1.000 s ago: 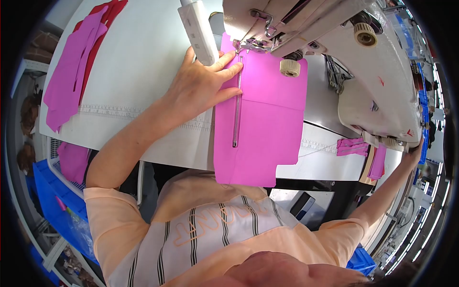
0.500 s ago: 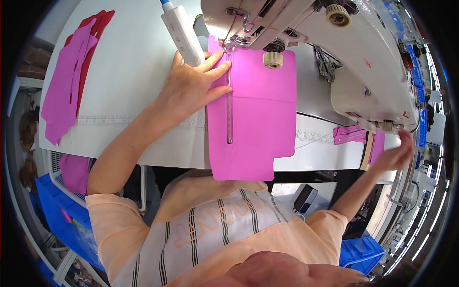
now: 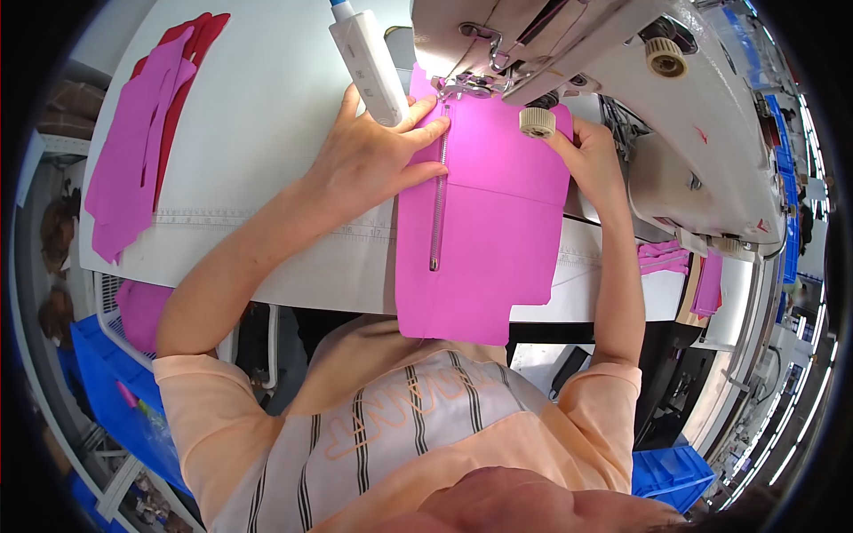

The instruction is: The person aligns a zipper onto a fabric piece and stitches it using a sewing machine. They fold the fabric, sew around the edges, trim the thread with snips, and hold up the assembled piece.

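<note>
My left hand is open, its fingers spread flat over the upper end of the metal-toothed zip on the bright pink sheet piece, just as in the earlier frames. The pink piece lies on the white desk, its far end under the metal presser foot of the white sewing machine, its near end reaching past the desk edge; it has hardly moved against the foot.

What has changed is my right hand. First it was out at the machine's right end, then in the air nearby; now it is at the far right edge of the pink piece, thumb on its surface and fingers bent, beside the cream ribbed knob. I cannot tell whether it pinches the edge. Pink cut pieces still lie overlapping red ones at far left.
</note>
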{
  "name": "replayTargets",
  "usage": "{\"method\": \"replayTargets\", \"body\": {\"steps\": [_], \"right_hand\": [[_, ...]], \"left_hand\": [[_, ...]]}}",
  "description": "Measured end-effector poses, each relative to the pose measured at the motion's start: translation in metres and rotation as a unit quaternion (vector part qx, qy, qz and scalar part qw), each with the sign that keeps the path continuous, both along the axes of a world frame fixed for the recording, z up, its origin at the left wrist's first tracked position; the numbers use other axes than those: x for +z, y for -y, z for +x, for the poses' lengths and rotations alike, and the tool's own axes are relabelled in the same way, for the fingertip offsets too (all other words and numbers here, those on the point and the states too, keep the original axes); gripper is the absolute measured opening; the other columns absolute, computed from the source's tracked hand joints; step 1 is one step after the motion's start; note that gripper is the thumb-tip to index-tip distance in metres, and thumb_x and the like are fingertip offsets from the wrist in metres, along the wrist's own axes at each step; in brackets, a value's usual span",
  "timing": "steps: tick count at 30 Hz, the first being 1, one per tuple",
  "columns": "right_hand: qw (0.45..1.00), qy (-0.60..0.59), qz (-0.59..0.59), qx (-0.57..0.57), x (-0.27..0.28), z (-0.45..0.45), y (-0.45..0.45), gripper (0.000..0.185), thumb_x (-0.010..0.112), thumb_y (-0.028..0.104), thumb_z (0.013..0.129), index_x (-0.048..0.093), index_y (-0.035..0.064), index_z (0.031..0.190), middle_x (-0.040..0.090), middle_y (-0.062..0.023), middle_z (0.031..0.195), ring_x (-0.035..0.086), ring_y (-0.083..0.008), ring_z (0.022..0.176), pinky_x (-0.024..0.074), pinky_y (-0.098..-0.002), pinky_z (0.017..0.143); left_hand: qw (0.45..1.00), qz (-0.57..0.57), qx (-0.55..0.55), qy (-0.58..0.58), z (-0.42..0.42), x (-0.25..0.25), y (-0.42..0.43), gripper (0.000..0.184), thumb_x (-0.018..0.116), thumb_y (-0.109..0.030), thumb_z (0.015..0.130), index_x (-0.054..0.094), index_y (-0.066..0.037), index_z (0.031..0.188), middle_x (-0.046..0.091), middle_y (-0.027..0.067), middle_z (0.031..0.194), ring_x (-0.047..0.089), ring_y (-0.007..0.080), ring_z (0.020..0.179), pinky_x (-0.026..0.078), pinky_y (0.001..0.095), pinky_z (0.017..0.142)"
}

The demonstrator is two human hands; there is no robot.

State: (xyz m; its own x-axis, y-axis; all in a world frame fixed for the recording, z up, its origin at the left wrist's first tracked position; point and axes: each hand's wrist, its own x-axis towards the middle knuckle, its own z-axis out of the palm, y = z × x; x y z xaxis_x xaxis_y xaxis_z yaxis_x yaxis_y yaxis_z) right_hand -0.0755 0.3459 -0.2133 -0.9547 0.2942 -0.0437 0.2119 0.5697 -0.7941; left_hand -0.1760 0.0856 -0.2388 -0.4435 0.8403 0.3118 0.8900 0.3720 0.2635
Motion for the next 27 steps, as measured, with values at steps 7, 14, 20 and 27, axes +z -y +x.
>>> {"method": "replayTargets", "body": {"steps": [7, 14, 20, 27], "right_hand": [[1.000, -0.004, -0.027, 0.012, 0.002, 0.001, -0.010, 0.024, 0.065, 0.021, 0.085, 0.067, -0.0022, 0.090, 0.061, 0.0003, 0.069, 0.050, -0.0054, 0.063, 0.0422, -0.0227, 0.059], [0.999, 0.002, -0.036, 0.009, 0.000, -0.001, -0.012, 0.025, 0.066, 0.022, 0.084, 0.067, -0.0024, 0.088, 0.063, -0.0006, 0.069, 0.052, -0.0060, 0.063, 0.0427, -0.0229, 0.059], [1.000, -0.001, -0.028, 0.013, 0.000, -0.002, -0.012, 0.025, 0.067, 0.022, 0.083, 0.067, -0.0027, 0.087, 0.063, -0.0010, 0.068, 0.052, -0.0062, 0.062, 0.0425, -0.0229, 0.058], [1.000, -0.003, -0.026, 0.009, -0.005, -0.002, -0.016, 0.025, 0.067, 0.022, 0.082, 0.067, -0.0025, 0.086, 0.062, -0.0002, 0.067, 0.051, -0.0057, 0.061, 0.0419, -0.0225, 0.057]], "left_hand": [[1.000, 0.005, 0.010, -0.009, 0.004, 0.000, -0.008, 0.046, 0.069, -0.033, 0.079, 0.061, -0.014, 0.121, 0.058, 0.0104, 0.124, 0.052, 0.0264, 0.117, 0.037, 0.0443, 0.097], [1.000, 0.009, 0.006, -0.013, 0.005, 0.000, -0.008, 0.046, 0.069, -0.033, 0.079, 0.062, -0.015, 0.120, 0.059, 0.0074, 0.123, 0.053, 0.0261, 0.116, 0.038, 0.0421, 0.095], [1.000, 0.004, 0.011, -0.011, 0.005, 0.002, -0.006, 0.045, 0.069, -0.034, 0.079, 0.063, -0.015, 0.119, 0.060, 0.0068, 0.124, 0.053, 0.0246, 0.115, 0.038, 0.0413, 0.095], [1.000, 0.012, 0.008, -0.003, 0.005, 0.002, -0.007, 0.044, 0.069, -0.034, 0.079, 0.064, -0.015, 0.118, 0.060, 0.0068, 0.123, 0.053, 0.0243, 0.114, 0.037, 0.0413, 0.095]]}}
